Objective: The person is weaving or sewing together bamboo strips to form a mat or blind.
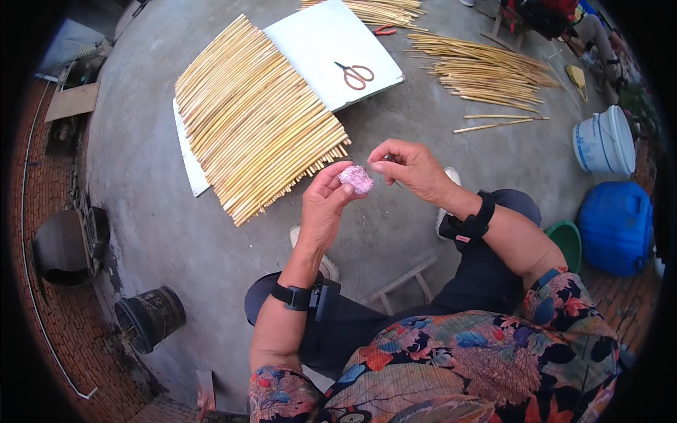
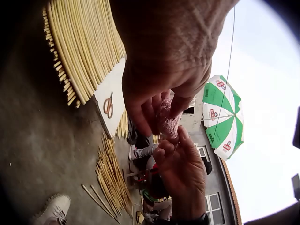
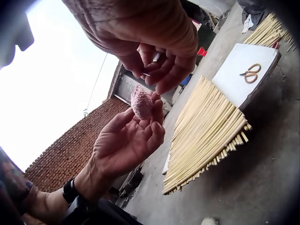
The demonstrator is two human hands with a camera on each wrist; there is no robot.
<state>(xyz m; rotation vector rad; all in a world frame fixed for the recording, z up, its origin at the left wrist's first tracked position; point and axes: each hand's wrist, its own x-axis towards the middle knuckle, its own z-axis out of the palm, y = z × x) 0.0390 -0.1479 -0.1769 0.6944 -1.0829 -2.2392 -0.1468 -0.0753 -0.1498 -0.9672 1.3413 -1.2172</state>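
Observation:
The left hand (image 1: 323, 204) holds a pink and white ball of thread (image 1: 356, 180) between thumb and fingers. Just beside it, the right hand (image 1: 416, 173) pinches a thin, needle-like piece (image 3: 146, 74) between thumb and forefinger; a small gap separates it from the ball in the right wrist view. A ring-like metal thing shows on a curled finger of that hand. Beyond both hands lies a mat of straight yellow stalks (image 1: 257, 116) on a white board (image 1: 331, 35). Scissors with brown handles (image 1: 357, 77) rest on the board.
Loose stalks (image 1: 486, 70) and red-handled pliers (image 1: 384, 30) lie past the board. At the right stand a white bucket (image 1: 604, 141), a blue barrel (image 1: 615, 229) and a green basin (image 1: 564, 243). A black bucket (image 1: 150, 319) stands at the left. Another person sits at the upper right.

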